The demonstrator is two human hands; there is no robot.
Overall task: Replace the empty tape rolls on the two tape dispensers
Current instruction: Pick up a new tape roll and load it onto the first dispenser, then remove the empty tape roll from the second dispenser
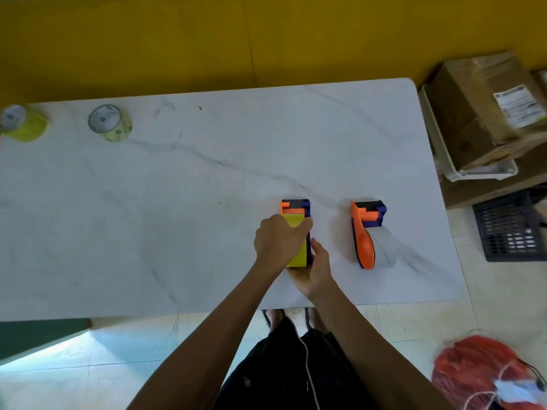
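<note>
Two orange-and-purple tape dispensers stand on the white table [177, 202]. The left dispenser [297, 207] carries a yellow tape roll [293, 220]. My left hand [279, 241] is clamped over the top of that roll. My right hand [318, 270] cups the dispenser's near right side and base. The right dispenser [367, 229] stands alone, holding a grey, bare-looking roll [384, 247]. Two yellow-green tape rolls lie at the table's far left, one [111, 122] inboard and one [22, 122] at the edge.
A cardboard box [485, 110] sits in a white tray [473, 173] to the right of the table. A dark crate [509, 229] stands on the floor below it. A red mesh bag [485, 374] lies at the bottom right. A yellow wall runs behind.
</note>
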